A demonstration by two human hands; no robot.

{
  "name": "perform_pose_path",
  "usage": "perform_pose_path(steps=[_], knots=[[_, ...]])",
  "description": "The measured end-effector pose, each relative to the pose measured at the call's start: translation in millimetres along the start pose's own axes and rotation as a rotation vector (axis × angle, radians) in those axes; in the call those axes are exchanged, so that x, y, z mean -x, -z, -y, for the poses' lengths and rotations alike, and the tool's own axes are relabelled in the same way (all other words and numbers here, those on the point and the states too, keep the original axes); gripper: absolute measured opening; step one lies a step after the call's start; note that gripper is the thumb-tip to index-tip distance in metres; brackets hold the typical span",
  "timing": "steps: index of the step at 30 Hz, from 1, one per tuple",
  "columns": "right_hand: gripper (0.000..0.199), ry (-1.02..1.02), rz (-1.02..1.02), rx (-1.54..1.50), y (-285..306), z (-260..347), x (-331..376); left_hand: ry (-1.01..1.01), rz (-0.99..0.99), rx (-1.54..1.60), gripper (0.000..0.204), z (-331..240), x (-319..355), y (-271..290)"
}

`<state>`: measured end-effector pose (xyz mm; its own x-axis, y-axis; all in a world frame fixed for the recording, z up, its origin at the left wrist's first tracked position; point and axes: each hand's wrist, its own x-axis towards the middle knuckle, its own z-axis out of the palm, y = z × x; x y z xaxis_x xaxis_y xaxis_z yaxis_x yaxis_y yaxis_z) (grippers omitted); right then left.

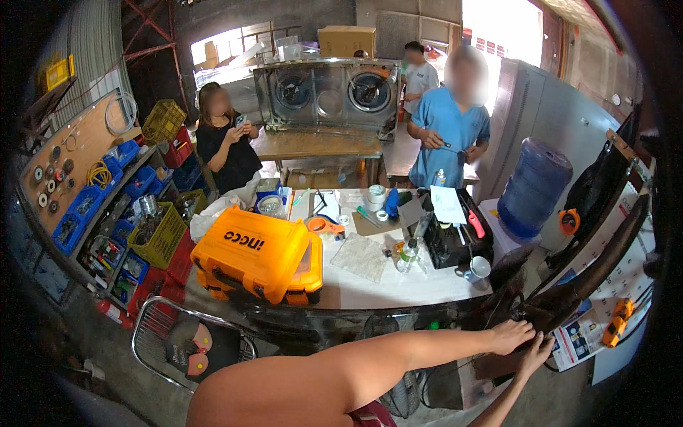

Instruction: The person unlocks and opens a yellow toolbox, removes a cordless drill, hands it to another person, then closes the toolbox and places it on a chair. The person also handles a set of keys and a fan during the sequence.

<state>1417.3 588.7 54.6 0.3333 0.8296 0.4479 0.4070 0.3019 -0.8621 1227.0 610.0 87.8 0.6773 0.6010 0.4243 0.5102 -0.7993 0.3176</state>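
Off the right end of the white-topped table, my two hands work close together. Reaching across from the lower left, my left arm ends in my left hand [514, 336], its fingers curled down at a dark spot. Just beside it, my right hand [535, 355] comes up from below, fingers bent toward the left one. What lies between the fingers is too small and dark to make out. Around them are dark cables and a dark fitting [519, 311]. A printed sheet [575, 343] hangs just right of my right hand.
On the table [356, 288] stand an orange tool case [250, 249], a black tool bin [455, 249], a metal mug [478, 268] and a clear bottle [408, 256]. A blue water jug [533, 186] is beyond my hands. A chair [153, 317] stands left. Several people are across the table.
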Motion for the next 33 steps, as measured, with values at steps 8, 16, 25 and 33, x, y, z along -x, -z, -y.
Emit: perform_pose_path(steps=[8, 16, 25, 33], knots=[[0.063, -0.516, -0.329, -0.287, -20.5, -21.2, 52.5, 0.043, 0.403, -0.25, 0.037, -11.7, -34.7, 32.8], [0.066, -0.965, -0.083, -1.067, -41.5, -12.1, 81.9, 0.111, 0.722, -0.264, 0.06, -14.6, -43.8, 32.4], [0.059, -0.907, -0.049, -1.11, -60.7, -20.4, 94.3, 0.034, 0.878, -0.224, 0.072, -14.1, -35.2, 46.5], [0.039, -0.78, -0.21, -1.038, -80.6, -31.4, 89.0, 0.169, 0.909, -0.31, 0.07, -17.8, -24.8, 75.7]])
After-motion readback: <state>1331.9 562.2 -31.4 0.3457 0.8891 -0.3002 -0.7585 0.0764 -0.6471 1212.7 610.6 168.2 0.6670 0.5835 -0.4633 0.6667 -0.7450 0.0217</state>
